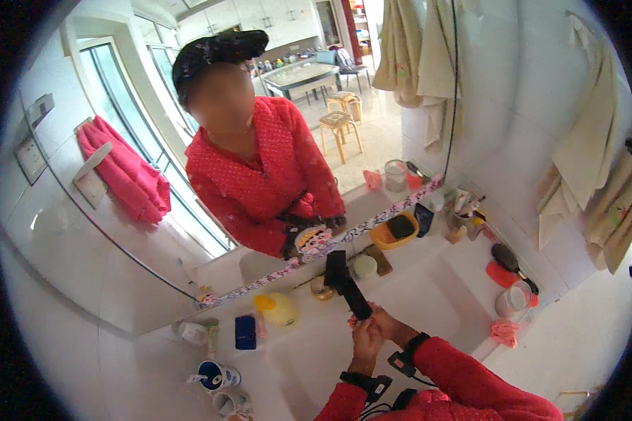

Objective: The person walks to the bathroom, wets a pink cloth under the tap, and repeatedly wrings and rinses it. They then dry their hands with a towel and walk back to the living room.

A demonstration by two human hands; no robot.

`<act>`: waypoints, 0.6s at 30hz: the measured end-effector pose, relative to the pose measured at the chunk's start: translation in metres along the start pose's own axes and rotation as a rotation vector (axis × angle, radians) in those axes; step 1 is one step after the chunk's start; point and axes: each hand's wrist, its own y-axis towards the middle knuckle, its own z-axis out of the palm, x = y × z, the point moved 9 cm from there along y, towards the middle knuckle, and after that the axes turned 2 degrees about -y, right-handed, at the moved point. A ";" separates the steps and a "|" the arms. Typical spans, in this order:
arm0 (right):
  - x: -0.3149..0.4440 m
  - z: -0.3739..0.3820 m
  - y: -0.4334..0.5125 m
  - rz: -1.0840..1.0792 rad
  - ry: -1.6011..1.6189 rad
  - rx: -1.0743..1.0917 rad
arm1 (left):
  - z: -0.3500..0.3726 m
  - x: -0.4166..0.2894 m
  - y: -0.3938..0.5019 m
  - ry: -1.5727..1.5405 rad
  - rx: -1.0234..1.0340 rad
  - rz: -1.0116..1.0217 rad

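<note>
My left hand [366, 338] and my right hand [392, 322] meet over the white washbasin [300, 363], right at the end of a black faucet [355, 300]. Bits of a pink cloth [352, 319] show at the fingertips of both hands; the faucet hides most of it. Both wrists carry black straps with small boxes and cables, below red sleeves. Behind the faucet stand a pale green round soap or lid [365, 266] and a small glass jar [322, 288]. To the left lies a yellow bottle [278, 309].
A mirror [295, 173] rises behind the basin and reflects a person in red. Along the left edge are a dark blue box [245, 332] and a blue-and-white mug [220, 376]. At right sit a yellow dish [395, 231], a hairbrush [504, 258], a glass [513, 299] and pink crumpled mesh [504, 332].
</note>
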 end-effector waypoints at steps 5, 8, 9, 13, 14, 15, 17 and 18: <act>-0.013 -0.023 0.014 -0.007 0.031 -0.060 | -0.012 0.004 -0.002 0.342 -0.040 0.064; 0.007 -0.035 0.019 -0.330 -0.839 -0.157 | -0.005 0.011 0.003 0.361 0.123 0.161; 0.017 -0.035 0.015 -0.492 -1.054 -0.221 | -0.008 0.011 0.005 0.531 0.117 0.214; 0.005 -0.070 0.011 -0.210 -0.992 -0.380 | -0.013 0.018 0.007 0.758 0.264 0.314; 0.020 -0.062 0.000 -0.362 -0.987 -0.407 | -0.019 0.019 0.008 0.858 0.283 0.263; 0.036 -0.051 -0.014 -0.512 -0.989 -0.432 | -0.023 0.011 0.003 0.952 0.245 0.331; 0.079 -0.003 -0.068 -1.028 -1.231 -0.572 | -0.022 0.001 -0.002 1.536 0.241 0.418; 0.093 0.000 -0.080 -0.938 -1.149 -0.686 | -0.010 0.001 -0.010 2.037 0.316 0.600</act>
